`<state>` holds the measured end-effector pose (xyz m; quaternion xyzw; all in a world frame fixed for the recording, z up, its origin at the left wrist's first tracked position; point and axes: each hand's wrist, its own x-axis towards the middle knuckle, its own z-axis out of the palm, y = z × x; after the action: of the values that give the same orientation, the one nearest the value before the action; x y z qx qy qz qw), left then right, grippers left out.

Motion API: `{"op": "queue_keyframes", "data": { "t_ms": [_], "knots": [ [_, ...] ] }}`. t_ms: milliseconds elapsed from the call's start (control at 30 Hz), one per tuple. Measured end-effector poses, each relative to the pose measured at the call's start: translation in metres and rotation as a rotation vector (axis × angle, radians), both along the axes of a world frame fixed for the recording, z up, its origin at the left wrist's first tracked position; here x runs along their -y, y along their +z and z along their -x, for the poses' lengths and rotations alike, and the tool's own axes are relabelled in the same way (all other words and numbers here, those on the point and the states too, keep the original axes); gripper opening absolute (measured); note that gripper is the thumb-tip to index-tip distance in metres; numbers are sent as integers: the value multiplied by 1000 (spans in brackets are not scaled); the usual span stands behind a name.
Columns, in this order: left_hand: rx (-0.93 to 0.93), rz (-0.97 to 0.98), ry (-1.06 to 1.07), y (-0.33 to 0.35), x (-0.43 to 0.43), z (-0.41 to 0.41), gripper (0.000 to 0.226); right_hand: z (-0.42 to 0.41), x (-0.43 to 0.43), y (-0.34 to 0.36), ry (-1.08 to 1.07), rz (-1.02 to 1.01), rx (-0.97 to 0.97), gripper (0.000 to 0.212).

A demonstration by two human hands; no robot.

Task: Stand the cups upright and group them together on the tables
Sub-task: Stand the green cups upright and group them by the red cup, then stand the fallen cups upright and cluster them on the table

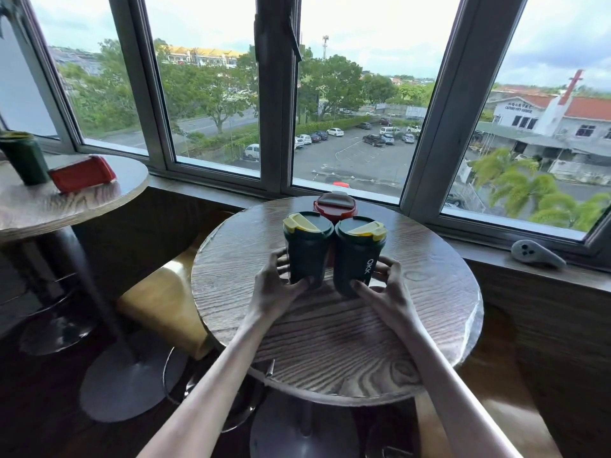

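The round table (pixel 334 345) has bare wood on its near half and to either side of the cups; its far edge sits close under the window sill (pixel 496 256). Three cups stand upright in a tight cluster on the far half: two dark green ones side by side, with a red cup (pixel 334 206) just behind them. The left hand (pixel 274 292) is wrapped around the base of the left green cup (pixel 307 249), thumb on the near face, fingers curled behind. The right hand (pixel 383 289) grips the base of the right green cup (pixel 358 252) the same way. On the second table (pixel 66 206), far left and well apart, are two more cups: a green cup (pixel 23 158) upright and a red one (pixel 82 173) lying on its side near that table's right edge.
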<state>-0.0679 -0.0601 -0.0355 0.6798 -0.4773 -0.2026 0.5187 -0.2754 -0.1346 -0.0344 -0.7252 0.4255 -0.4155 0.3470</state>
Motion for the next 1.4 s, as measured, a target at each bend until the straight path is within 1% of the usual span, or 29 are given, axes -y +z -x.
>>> {"op": "queue_keyframes", "data": {
  "t_ms": [133, 233, 300, 367, 467, 567, 667, 733, 833, 967, 1067, 1267, 1333, 1400],
  "knots": [
    [9, 7, 2, 2, -2, 1, 76, 1, -3, 2, -6, -16, -27, 73],
    [36, 6, 5, 4, -4, 1, 76, 1, -7, 4, -7, -26, 0, 72],
    [60, -12, 28, 4, -8, 1, 80, 4, -11, 4, -55, -42, -4, 74],
    [118, -47, 33, 4, -21, 4, 75, 11, -23, 3, -116, -67, -40, 75],
    [236, -92, 6, 4, -57, 14, 58, 25, -54, 1, -134, -92, -154, 70],
    [402, -96, 48, 2, -100, 23, 50, 37, -86, 2, -93, -4, -336, 57],
    [533, -87, 144, -4, -139, 37, 44, 40, -118, 10, -10, 77, -454, 50],
    [581, -75, 220, -11, -166, 50, 43, 37, -137, 14, 67, 164, -545, 51],
    [594, -105, 359, -26, -208, 66, 44, 29, -163, 16, 213, 299, -644, 52],
    [601, -263, 573, -53, -275, 92, 45, 13, -198, 9, 468, 435, -699, 54],
    [523, -376, 770, -74, -335, 114, 43, -5, -231, -5, 693, 513, -705, 57],
    [365, -599, 1178, -102, -479, 159, 45, -59, -335, -43, 1129, 642, -739, 51],
    [295, -636, 1306, -114, -529, 175, 45, -75, -382, -51, 1282, 695, -774, 52],
    [197, -628, 1430, -127, -577, 191, 44, -89, -433, -56, 1417, 762, -788, 55]
  ]
}}
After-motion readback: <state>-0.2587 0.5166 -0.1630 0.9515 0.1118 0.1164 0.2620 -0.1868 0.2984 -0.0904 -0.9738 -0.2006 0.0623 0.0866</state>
